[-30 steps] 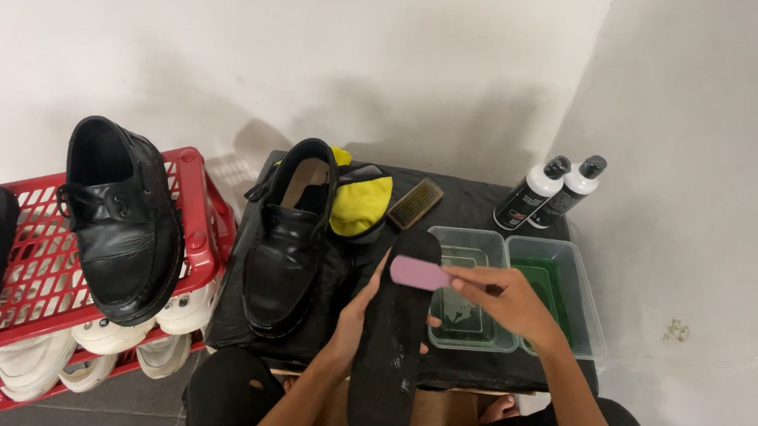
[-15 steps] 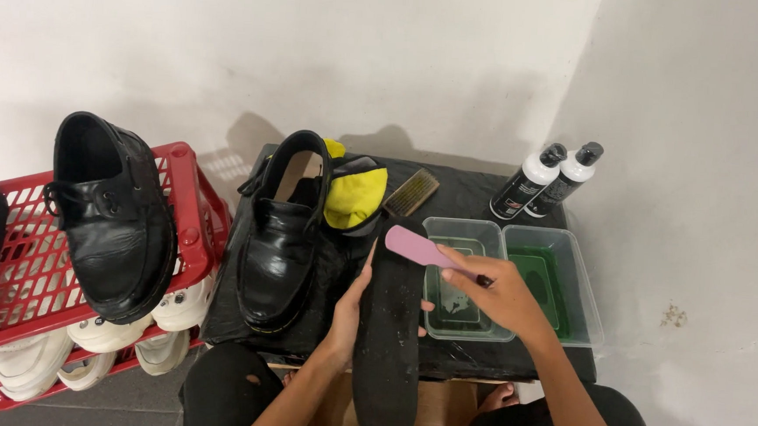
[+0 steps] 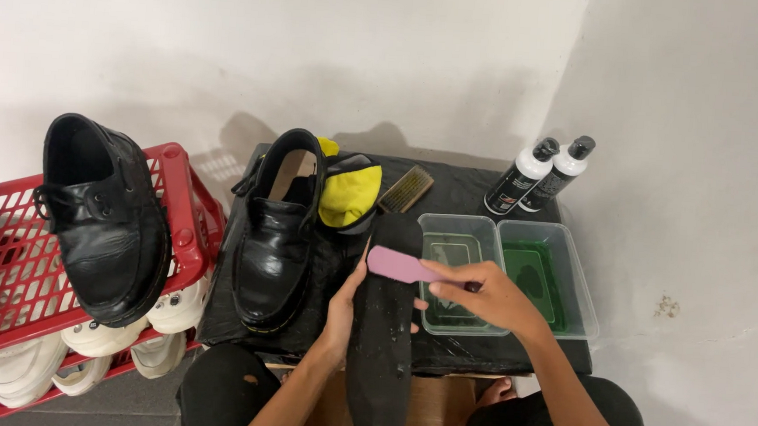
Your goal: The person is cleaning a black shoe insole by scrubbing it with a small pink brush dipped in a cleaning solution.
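Two bottles (image 3: 539, 175) were recorded at the far right corner of the black table (image 3: 459, 192), just behind the two clear tubs (image 3: 506, 278) and close to the white wall. Both were slim and white with black caps, laid tilted side by side and touching. A dark label (image 3: 510, 193) was noted on the nearer bottle. No signs or screens were seen.

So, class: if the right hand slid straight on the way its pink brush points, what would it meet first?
The right hand aims the pink brush leftwards across the black insole; beyond it, probably the left hand's thumb, then the black shoe. Depth is unclear.
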